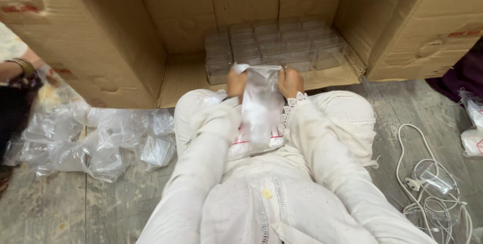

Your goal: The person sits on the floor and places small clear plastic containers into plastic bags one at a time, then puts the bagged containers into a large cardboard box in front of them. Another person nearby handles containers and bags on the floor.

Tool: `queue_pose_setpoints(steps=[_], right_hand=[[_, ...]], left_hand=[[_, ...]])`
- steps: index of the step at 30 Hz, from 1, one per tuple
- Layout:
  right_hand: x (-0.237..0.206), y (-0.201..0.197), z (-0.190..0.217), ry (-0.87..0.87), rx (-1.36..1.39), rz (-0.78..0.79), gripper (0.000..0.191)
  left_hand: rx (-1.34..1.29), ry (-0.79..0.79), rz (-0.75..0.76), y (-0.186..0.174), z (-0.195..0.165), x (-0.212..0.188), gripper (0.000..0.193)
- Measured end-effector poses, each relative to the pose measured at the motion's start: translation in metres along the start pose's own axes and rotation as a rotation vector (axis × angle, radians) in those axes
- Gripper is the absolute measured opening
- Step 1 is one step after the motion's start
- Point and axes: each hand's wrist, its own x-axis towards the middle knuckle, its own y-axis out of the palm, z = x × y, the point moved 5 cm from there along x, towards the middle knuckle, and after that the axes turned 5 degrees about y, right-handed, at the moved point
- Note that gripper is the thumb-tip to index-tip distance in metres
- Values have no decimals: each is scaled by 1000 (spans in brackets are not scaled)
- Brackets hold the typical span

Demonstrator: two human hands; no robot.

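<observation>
Head camera looks down on a seated person in white clothes whose two hands meet just in front of the knees, both pinching the top edge of a clear plastic bag. That bag hangs lengthwise, its long axis running from the hands back toward the lap, with its lower end lying on the thighs. Left hand is closed on the bag's upper left corner; right hand is closed on the upper right corner, so the mouth of the bag is stretched between them, and neither hand is nearer to it than the other. Directly beyond the hands, on the lower flap of an open cardboard box laid on its side, stands a block of clear plastic containers packed in rows, close to the fingertips but not touching them. On the wooden floor to the left lies a heap of crumpled clear bags; to the right, well apart, a coiled white cable. Another person's arm with a bangle shows at the far left edge.
</observation>
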Motion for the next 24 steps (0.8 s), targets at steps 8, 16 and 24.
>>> queue_pose_setpoints(steps=[8, 16, 24], right_hand=[[-18, 15, -33, 465, 929, 130, 31], [-53, 32, -22, 737, 1098, 361, 21], [-79, 29, 51, 388, 1488, 501, 11]], left_hand=[[3, -73, 216, 22, 16, 12, 27], [-355, -112, 110, -23, 39, -33, 38], [-153, 41, 745, -89, 46, -81, 50]])
